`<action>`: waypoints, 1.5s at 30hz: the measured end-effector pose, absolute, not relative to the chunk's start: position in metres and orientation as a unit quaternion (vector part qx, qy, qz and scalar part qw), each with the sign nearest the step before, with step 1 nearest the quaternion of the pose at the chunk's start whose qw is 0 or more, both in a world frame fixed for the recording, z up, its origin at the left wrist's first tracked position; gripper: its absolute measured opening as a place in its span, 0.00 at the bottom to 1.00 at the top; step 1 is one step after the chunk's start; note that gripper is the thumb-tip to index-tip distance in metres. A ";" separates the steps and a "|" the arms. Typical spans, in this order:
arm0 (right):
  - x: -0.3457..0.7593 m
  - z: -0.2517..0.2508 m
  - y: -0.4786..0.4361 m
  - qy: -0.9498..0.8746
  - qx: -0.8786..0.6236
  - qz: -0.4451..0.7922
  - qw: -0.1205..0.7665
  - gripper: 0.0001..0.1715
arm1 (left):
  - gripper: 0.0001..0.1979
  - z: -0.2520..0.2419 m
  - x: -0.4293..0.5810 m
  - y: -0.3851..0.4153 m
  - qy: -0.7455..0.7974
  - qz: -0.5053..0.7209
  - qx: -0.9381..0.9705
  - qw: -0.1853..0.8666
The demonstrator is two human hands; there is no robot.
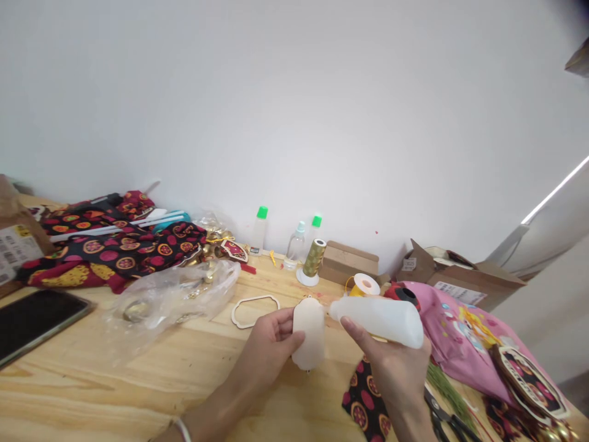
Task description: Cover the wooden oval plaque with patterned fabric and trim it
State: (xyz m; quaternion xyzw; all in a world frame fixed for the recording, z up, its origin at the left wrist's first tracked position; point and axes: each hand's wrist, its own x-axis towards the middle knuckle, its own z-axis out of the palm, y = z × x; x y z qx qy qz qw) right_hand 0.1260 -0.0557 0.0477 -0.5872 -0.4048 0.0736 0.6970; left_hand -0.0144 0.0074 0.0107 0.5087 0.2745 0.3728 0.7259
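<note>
My left hand (pixel 267 344) is closed on a flat, pale wooden plaque (pixel 309 333), thumb on its face, lifting it a little above the wooden table (pixel 138 393). Beside it, my right hand (pixel 391 365) grips a white squeeze bottle (pixel 381 318) lying sideways, its nozzle touching the plaque's upper right edge. A matching wooden frame outline (pixel 254 310) lies flat on the table just left of the plaque.
Patterned red-black fabric (pixel 115 248) and a clear plastic bag (pixel 175 298) lie at left, a dark tablet (pixel 32 322) at the far left edge. Green-capped bottles (pixel 260 232), a gold thread spool (pixel 313 261), cardboard boxes (pixel 350 263), pink cloth (pixel 460 337) and scissors (pixel 444 417) crowd the right.
</note>
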 end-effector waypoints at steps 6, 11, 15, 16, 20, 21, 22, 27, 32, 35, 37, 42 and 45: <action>0.125 0.050 -0.057 -0.384 -0.576 0.089 0.716 0.15 | 0.23 0.018 -0.016 0.007 0.303 0.366 0.488 0.732; 0.125 0.051 -0.056 -0.388 -0.560 0.086 0.727 0.16 | 0.22 0.017 -0.017 0.007 0.297 0.364 0.462 0.752; 0.124 0.052 -0.056 -0.376 -0.564 0.097 0.729 0.16 | 0.20 0.015 -0.017 0.008 0.237 0.361 0.394 0.811; 0.124 0.052 -0.056 -0.373 -0.565 0.097 0.729 0.16 | 0.20 0.015 -0.017 0.008 0.224 0.358 0.365 0.829; 0.123 0.052 -0.057 -0.363 -0.575 0.103 0.726 0.18 | 0.21 0.017 -0.015 0.008 0.211 0.362 0.239 0.876; 0.123 0.052 -0.058 -0.362 -0.577 0.107 0.724 0.18 | 0.21 0.017 -0.015 0.008 0.210 0.358 0.222 0.882; 0.124 0.052 -0.058 -0.362 -0.578 0.111 0.723 0.18 | 0.22 0.017 -0.015 0.008 0.205 0.350 0.213 0.889; 0.125 0.050 -0.058 -0.355 -0.572 0.125 0.728 0.17 | 0.24 0.017 -0.018 0.010 0.143 0.290 0.195 0.926; 0.124 0.051 -0.058 -0.360 -0.564 0.128 0.732 0.17 | 0.24 0.019 -0.021 0.012 0.110 0.264 0.179 0.941; 0.124 0.053 -0.059 -0.361 -0.555 0.127 0.738 0.16 | 0.24 0.020 -0.022 0.014 0.105 0.265 0.182 0.941; 0.125 0.053 -0.060 -0.370 -0.557 0.123 0.733 0.15 | 0.24 0.021 -0.022 0.014 0.106 0.266 0.190 0.939; 0.130 0.051 -0.060 -0.370 -0.572 0.091 0.727 0.17 | 0.24 0.019 -0.022 0.012 0.128 0.273 0.205 0.931; 0.130 0.054 -0.060 -0.378 -0.575 0.089 0.719 0.16 | 0.23 0.018 -0.022 0.011 0.143 0.266 0.218 0.928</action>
